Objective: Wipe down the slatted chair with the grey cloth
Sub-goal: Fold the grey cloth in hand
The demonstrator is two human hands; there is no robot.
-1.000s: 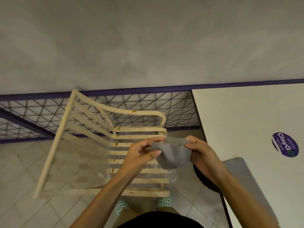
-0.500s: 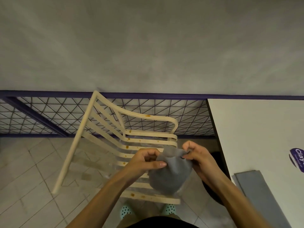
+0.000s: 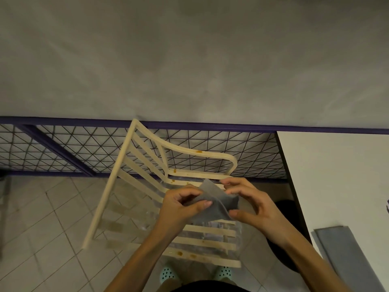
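The cream slatted chair (image 3: 117,178) stands on the tiled floor below me, its backrest to the left and brown stains on the armrest and the front slat. Above its seat I hold the grey cloth (image 3: 216,205) with both hands. My left hand (image 3: 181,205) pinches its left edge between thumb and fingers. My right hand (image 3: 250,203) pinches the right edge, thumb below and fingers on top. The cloth is spread partly flat between them and hides part of the seat slats.
A white table (image 3: 336,178) fills the right side, with a second folded grey cloth (image 3: 347,253) near its front edge. A purple-framed wire mesh fence (image 3: 63,148) runs behind the chair under a grey wall. My feet in pale green clogs (image 3: 168,273) stand at the chair's front.
The cloth hung bunched between my hands; now they have pulled it out flatter and wider. The view has shifted, so chair and table sit further right and lower.
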